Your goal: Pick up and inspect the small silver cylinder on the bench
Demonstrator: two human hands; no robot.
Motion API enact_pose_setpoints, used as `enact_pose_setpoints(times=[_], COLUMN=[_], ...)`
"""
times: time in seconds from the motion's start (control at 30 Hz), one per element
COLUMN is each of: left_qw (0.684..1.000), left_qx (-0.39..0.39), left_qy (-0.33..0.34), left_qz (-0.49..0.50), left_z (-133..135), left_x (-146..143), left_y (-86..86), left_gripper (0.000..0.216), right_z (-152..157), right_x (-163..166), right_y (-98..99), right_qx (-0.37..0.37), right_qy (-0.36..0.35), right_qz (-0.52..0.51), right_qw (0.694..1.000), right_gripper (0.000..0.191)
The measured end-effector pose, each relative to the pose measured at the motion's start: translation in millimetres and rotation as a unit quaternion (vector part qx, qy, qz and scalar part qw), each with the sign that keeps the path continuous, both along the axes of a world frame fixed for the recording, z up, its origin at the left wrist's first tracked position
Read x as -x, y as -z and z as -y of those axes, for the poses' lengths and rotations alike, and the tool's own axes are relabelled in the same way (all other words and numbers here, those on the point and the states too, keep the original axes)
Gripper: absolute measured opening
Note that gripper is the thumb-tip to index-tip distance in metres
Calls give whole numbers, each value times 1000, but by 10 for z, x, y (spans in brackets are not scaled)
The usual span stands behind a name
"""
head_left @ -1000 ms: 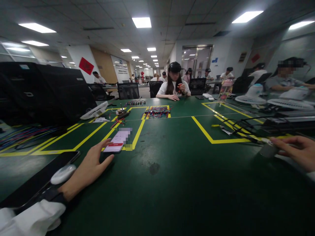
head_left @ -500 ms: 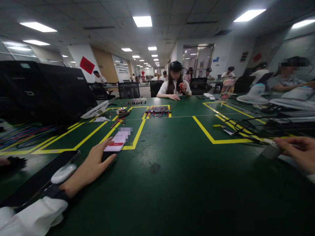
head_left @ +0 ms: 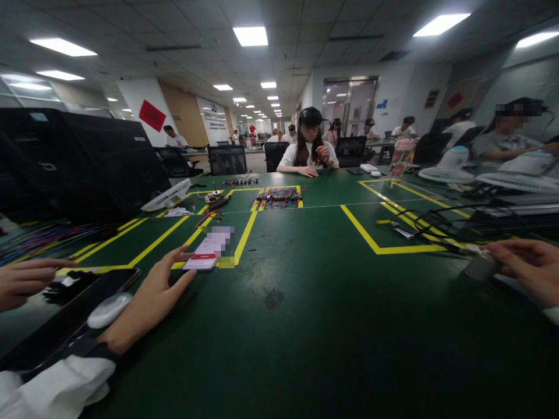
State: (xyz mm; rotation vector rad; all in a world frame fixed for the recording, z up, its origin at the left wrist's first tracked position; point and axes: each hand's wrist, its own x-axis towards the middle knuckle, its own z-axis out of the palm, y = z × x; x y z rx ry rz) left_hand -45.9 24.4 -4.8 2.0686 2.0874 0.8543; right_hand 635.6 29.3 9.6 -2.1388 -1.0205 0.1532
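Observation:
My left hand (head_left: 151, 297), below a white sleeve and a dark wristband, reaches in from the lower left. Its fingers are spread, with the fingertips at the left edge of a phone (head_left: 205, 254) lying with its pinkish screen lit and a red bar on it. Nothing is held in that hand. At the right edge, my right hand (head_left: 526, 267) is closed in a pinch on a small grey block (head_left: 480, 266) with a pale top, just above the table. The block's kind cannot be made out, and part of it is hidden by the fingers.
Another person's hand (head_left: 26, 282) is at the left, by a black object (head_left: 72, 285) and a white mouse (head_left: 109, 309). A wire bundle (head_left: 279, 198) lies within yellow tape. Black cables (head_left: 430, 224) run at right. A person (head_left: 308, 151) sits opposite.
The other person's hand has come in further from the left, above the black object. My left hand has shifted slightly left; my right hand stays in place with the grey block.

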Motion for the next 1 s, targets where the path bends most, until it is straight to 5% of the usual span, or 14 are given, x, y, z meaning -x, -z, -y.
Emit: enact_pose_setpoints(times=[0.23,0.37,0.57,0.7,0.83,1.0], left_qw=[1000,1000,1000,1000,1000,999], left_qx=[1,6,-7,-8,-18,-31], left_qy=[-16,-11,-7,-6,0,-4], left_qz=[15,26,27,27,18,18], left_z=[2,-16,-43,-43,-49,-57], left_x=[8,44,91,85,66,65], left_y=[-5,20,63,55,40,46], left_gripper=[67,66,66,65,63,63], right_z=[-15,0,5,39,69,42], right_x=[-123,-142,-223,-202,172,1315], right_y=[60,72,115,217,245,231], right_qx=[38,-14,8,-14,-75,-173], right_qy=[29,-12,-21,-89,-138,-332], right_qz=[22,-3,19,58,143,84], right_qw=[999,1000,1000,994,977,923], right_gripper=[47,47,48,60,65,53])
